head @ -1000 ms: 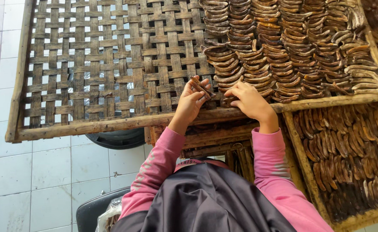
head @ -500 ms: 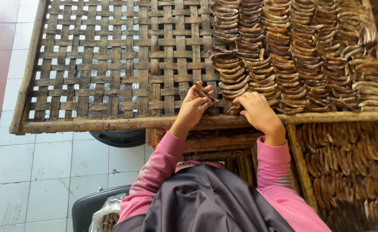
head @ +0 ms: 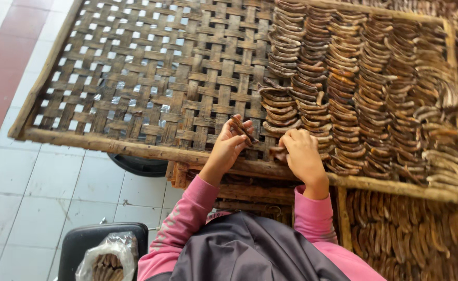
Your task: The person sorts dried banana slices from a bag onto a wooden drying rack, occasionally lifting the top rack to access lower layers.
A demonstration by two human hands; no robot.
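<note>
Curved brown dried strips (head: 364, 88), thin and crescent-shaped: packed in tight overlapping columns across the right half of the woven bamboo tray, from its far edge down to its near edge.

Woven bamboo tray (head: 151, 88): large, flat, open lattice of brown slats in a rough wooden frame. Left half bare, pale floor tiles visible through the gaps. Leftmost strip column stops near the tray's middle, and its lower end sits just beside the hands.

Second tray (head: 411, 234): lower, showing past the near right corner of the first, also covered in the same brown strips. Stack of wooden frames (head: 239, 190) under the near edge, in front of the person.

Floor (head: 36, 192): white tiles, with a reddish band along the left edge of the view.

Person: pink sleeves, dark grey garment over the lap.

Black seat (head: 104, 234) at the lower left, holding a clear plastic bag (head: 109, 257) with brown pieces inside.

Left hand (head: 228, 148): raised over the tray's near edge, fingers closed around a small bundle of brown strips (head: 241, 130), pinched between thumb and fingertips, angled up off the lattice.

Right hand (head: 302, 153): palm down on the tray at the near edge, fingers curled onto the bottom end of the leftmost columns, touching the strips there. Can't tell whether it is gripping one or only pressing on them.

Hands are near each other, not touching.
</note>
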